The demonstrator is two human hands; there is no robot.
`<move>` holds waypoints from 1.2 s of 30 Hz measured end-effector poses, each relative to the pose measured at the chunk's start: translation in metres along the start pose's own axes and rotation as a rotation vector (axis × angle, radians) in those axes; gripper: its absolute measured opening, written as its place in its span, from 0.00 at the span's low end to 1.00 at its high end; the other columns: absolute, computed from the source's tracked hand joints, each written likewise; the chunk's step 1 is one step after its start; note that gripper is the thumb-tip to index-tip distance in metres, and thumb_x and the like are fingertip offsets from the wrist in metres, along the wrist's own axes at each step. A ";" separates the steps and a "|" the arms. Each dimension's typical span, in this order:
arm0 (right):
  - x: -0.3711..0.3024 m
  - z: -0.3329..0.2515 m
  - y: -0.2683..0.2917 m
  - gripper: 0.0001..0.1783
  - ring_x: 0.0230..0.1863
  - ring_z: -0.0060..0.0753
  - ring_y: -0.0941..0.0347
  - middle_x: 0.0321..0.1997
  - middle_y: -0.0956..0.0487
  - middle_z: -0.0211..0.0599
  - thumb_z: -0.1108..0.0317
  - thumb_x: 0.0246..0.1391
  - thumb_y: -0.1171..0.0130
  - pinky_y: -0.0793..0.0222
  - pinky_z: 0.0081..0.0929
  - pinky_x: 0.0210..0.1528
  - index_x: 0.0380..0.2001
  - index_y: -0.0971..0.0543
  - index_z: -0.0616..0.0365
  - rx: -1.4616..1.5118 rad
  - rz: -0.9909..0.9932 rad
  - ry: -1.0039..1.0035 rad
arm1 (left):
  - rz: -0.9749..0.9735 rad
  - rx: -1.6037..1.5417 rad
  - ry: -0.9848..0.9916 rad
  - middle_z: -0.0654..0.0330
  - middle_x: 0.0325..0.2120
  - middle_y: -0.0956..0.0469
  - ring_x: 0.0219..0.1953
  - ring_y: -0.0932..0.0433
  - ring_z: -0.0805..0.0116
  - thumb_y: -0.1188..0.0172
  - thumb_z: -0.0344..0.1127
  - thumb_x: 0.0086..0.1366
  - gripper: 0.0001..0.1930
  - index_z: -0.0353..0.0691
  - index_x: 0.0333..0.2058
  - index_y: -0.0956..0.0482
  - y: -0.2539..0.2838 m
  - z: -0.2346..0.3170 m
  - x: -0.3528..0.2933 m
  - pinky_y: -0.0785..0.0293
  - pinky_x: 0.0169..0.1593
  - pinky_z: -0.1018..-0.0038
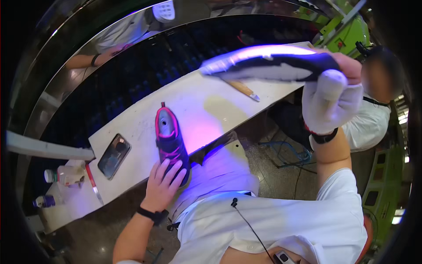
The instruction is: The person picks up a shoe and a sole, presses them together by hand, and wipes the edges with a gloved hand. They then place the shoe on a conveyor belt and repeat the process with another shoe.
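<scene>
Fingers (173, 169) of the left hand (163, 185) lie spread over the heel of a purple-pink sneaker (170, 143) on the tabletop (193, 99), while the gloved right hand (329, 103) grips a dark shoe sole (268, 66) up high, phone (114, 155) nearby

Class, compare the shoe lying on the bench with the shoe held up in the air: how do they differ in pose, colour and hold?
The shoe on the bench rests sole down; the raised shoe is held sideways in the air. The shoe on the bench is purple with pink trim; the raised shoe looks dark and white. The bare left hand touches one; the gloved right hand grips the other. Both are sports shoes.
</scene>
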State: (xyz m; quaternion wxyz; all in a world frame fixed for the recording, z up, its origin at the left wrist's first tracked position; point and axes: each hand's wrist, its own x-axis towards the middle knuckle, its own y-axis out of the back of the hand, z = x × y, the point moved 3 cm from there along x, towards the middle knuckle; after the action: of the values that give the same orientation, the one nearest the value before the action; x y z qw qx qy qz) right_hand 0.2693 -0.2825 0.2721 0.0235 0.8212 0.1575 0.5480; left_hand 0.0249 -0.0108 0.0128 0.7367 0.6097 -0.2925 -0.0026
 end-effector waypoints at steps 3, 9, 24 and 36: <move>-0.042 0.018 -0.026 0.06 0.36 0.19 0.26 0.37 0.18 0.32 0.73 0.69 0.38 0.28 0.19 0.42 0.44 0.21 0.66 -0.083 -0.048 -0.266 | 0.088 -0.046 -0.064 0.56 0.61 0.20 0.68 0.26 0.50 0.39 0.31 0.62 0.17 0.38 0.50 0.16 0.036 -0.004 0.043 0.30 0.69 0.45; -0.097 0.042 -0.065 0.12 0.41 0.25 0.21 0.41 0.16 0.36 0.66 0.71 0.41 0.26 0.25 0.50 0.46 0.20 0.66 0.326 -0.110 -0.846 | 0.473 -0.470 0.507 0.46 0.49 0.15 0.55 0.16 0.53 0.29 0.26 0.61 0.24 0.32 0.56 0.21 0.105 -0.017 0.102 0.21 0.60 0.61; -0.139 0.004 -0.118 0.16 0.68 0.48 0.26 0.69 0.27 0.63 0.71 0.54 0.24 0.31 0.42 0.69 0.37 0.24 0.61 0.914 -0.130 -0.891 | 0.554 -0.731 0.337 0.33 0.57 0.21 0.51 0.14 0.48 0.33 0.19 0.64 0.11 0.36 0.41 0.24 0.083 0.009 0.114 0.17 0.53 0.65; -0.168 -0.020 -0.139 0.19 0.71 0.55 0.30 0.67 0.24 0.62 0.70 0.54 0.23 0.36 0.50 0.73 0.40 0.24 0.59 0.822 0.001 -0.752 | 0.668 -1.102 0.678 0.19 0.65 0.34 0.73 0.36 0.32 0.27 0.52 0.66 0.27 0.39 0.42 0.34 0.071 0.055 0.084 0.46 0.76 0.48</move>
State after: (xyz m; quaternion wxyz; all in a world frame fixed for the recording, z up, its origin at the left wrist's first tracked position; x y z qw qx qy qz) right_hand 0.1606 -0.2013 0.1008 -0.2447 0.9018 0.3386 0.1107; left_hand 0.0456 -0.0721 0.1178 0.9484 -0.0043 -0.1750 0.2643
